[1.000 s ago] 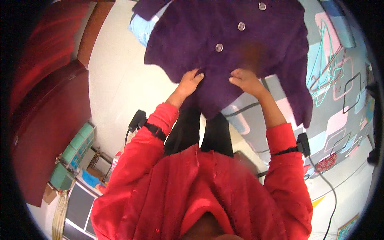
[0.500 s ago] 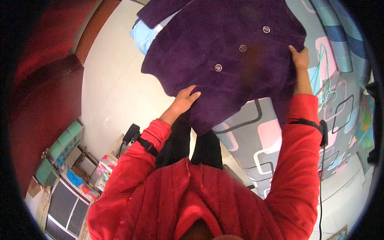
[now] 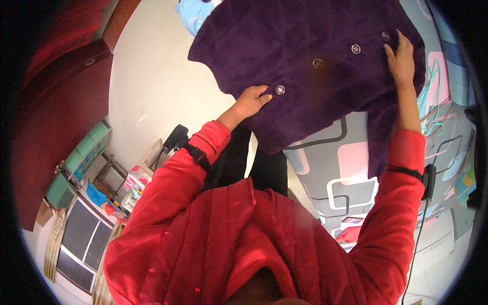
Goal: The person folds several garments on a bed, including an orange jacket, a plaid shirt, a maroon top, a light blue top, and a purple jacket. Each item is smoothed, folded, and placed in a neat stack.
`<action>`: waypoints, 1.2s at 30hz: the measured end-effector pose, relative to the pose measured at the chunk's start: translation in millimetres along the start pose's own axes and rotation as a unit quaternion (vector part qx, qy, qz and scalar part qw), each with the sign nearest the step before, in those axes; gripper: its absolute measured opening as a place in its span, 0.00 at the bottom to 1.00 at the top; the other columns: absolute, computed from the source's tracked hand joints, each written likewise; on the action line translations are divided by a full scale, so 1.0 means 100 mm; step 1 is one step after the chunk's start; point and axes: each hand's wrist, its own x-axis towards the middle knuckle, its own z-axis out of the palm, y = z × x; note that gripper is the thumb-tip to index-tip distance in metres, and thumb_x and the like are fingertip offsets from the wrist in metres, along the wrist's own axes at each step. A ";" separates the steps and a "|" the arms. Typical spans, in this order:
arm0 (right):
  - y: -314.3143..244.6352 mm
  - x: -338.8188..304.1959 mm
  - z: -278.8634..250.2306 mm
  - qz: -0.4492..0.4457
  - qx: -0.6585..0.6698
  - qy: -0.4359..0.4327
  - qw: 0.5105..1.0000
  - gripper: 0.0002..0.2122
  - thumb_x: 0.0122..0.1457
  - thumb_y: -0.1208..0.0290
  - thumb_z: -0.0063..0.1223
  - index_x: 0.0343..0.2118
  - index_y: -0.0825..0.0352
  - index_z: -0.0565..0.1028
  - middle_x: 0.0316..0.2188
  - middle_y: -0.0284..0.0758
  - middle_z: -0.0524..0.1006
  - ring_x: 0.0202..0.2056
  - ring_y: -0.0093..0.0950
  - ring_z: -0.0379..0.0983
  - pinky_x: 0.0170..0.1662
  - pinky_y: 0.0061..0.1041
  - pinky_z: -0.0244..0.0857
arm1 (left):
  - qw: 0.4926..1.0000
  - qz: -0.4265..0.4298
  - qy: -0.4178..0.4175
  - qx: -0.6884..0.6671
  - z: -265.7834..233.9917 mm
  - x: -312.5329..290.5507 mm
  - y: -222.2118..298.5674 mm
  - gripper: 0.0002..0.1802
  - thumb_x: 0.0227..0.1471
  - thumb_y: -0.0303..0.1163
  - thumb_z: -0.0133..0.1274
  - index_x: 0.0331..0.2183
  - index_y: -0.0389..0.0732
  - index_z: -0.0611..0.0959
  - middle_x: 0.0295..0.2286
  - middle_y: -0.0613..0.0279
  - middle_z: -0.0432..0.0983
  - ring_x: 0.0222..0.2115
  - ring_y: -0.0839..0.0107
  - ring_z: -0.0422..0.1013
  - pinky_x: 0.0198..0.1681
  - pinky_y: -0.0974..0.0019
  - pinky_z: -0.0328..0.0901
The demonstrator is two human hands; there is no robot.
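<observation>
A dark purple coat (image 3: 284, 48) with a row of several round, ringed buttons lies spread over the bed (image 3: 325, 147), partly hanging past its near-left edge. At the coat's left edge, beside the lowest button, my left hand (image 3: 251, 103) is closed on the cloth with thumb and forefinger close together. My right hand (image 3: 403, 62) rests on the coat's right part, next to the button farthest right. Its thumb and fingers are stretched apart on the fabric. The coat's far end runs out of the picture.
Light blue cloth (image 3: 194, 18) shows beyond the coat. Teal hangers (image 3: 432, 104) lie on the bed at the right. To the left are a pale floor (image 3: 152, 76), a dark red cabinet (image 3: 61, 117) and green storage boxes (image 3: 84, 147). A phone-like object (image 3: 352, 220) lies near my right arm.
The coat has shifted right in the picture, showing another button. My right hand has moved from the coat's right edge onto its front by the buttons; my left hand is nearer the lowest button.
</observation>
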 end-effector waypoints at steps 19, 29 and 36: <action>-0.98 -2.68 -0.08 0.682 0.593 0.177 0.390 0.19 0.60 0.56 0.50 0.41 0.70 0.72 0.35 0.38 0.76 0.36 0.30 0.72 0.40 0.28 0.65 | 0.916 0.232 0.184 0.271 -0.04 -0.03 0.78 0.27 0.43 0.28 0.58 0.48 0.43 0.73 0.48 0.52 0.68 0.50 0.51 0.63 0.53 0.54 0.59; -0.18 -2.62 -0.69 0.510 0.595 0.531 0.321 0.18 0.63 0.66 0.44 0.50 0.73 0.69 0.45 0.41 0.74 0.41 0.34 0.72 0.45 0.35 0.68 | 0.924 0.190 0.014 0.331 0.16 0.24 0.95 0.24 0.44 0.30 0.58 0.46 0.41 0.75 0.51 0.51 0.65 0.52 0.49 0.61 0.56 0.55 0.59; -0.38 -1.88 -1.28 0.547 0.122 0.457 0.691 0.19 0.50 0.69 0.62 0.38 0.82 0.72 0.38 0.52 0.76 0.37 0.39 0.74 0.43 0.36 0.69 | 0.915 0.225 0.299 0.149 -0.66 0.82 0.96 0.11 0.45 0.29 0.54 0.34 0.36 0.80 0.33 0.49 0.77 0.37 0.51 0.72 0.42 0.57 0.66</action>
